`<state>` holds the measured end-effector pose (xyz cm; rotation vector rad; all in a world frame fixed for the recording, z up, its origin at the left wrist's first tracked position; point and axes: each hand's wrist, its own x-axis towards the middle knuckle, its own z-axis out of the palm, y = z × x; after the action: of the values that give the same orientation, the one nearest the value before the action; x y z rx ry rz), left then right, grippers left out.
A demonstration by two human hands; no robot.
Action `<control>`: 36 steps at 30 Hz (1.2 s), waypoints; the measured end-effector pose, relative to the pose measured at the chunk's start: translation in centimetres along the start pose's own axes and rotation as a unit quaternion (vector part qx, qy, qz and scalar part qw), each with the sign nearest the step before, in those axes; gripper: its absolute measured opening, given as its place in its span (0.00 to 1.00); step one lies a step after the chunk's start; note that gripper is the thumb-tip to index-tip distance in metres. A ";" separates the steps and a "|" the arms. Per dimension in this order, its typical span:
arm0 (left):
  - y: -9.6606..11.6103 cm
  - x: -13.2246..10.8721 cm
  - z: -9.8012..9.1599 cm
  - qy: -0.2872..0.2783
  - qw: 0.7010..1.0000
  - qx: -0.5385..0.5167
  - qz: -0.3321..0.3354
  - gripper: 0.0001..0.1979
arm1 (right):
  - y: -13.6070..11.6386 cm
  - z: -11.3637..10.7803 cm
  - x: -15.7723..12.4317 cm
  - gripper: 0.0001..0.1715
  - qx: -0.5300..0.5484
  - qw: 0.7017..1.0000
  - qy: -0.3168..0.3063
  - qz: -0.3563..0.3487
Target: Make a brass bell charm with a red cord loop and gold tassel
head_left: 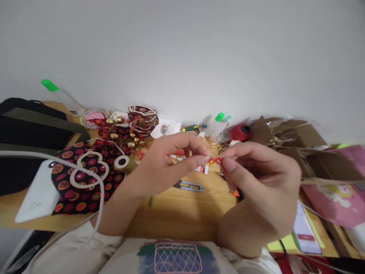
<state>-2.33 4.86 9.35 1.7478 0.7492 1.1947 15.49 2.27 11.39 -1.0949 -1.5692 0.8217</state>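
Note:
A thin red cord, looped and crossed over itself, stretches between my two hands above the wooden table. My left hand pinches one side of it between thumb and forefinger. On the other side, the thumb and forefinger of my right hand grip the cord; its remaining fingers are curled and partly hidden. Below the hands lie blue-handled thread snips on the tabletop. What hangs from the cord behind my right fingers I cannot make out.
Left are patterned dark fabric with a gourd-shaped frame, a thread spool, gold bells and a white power bank. A white cable crosses the left side. Cardboard boxes and a phone are right.

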 end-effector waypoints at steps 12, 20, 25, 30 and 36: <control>0.1 0.0 0.1 0.014 1.000 -0.002 -0.013 0.05 | 0.7 0.3 -0.1 0.04 0.082 0.994 0.062 0.030; 0.2 0.0 0.1 0.018 0.999 -0.007 -0.029 0.05 | 0.8 0.1 -0.1 0.03 0.089 0.993 0.077 0.023; 0.0 0.2 0.3 0.046 0.997 -0.006 -0.064 0.04 | 1.1 -0.1 -0.1 0.07 0.072 0.994 0.081 0.003; -0.4 0.3 0.3 0.056 0.993 -0.027 -0.096 0.04 | 1.1 -0.2 0.1 0.11 0.086 0.993 0.075 0.001; -0.4 0.4 0.3 0.055 0.994 -0.030 -0.089 0.03 | 1.2 -0.1 0.3 0.09 0.085 0.993 0.078 0.012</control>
<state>-1.88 5.28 9.08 1.5427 0.9057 1.1851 15.90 3.01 10.44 -1.0301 -1.3334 0.8494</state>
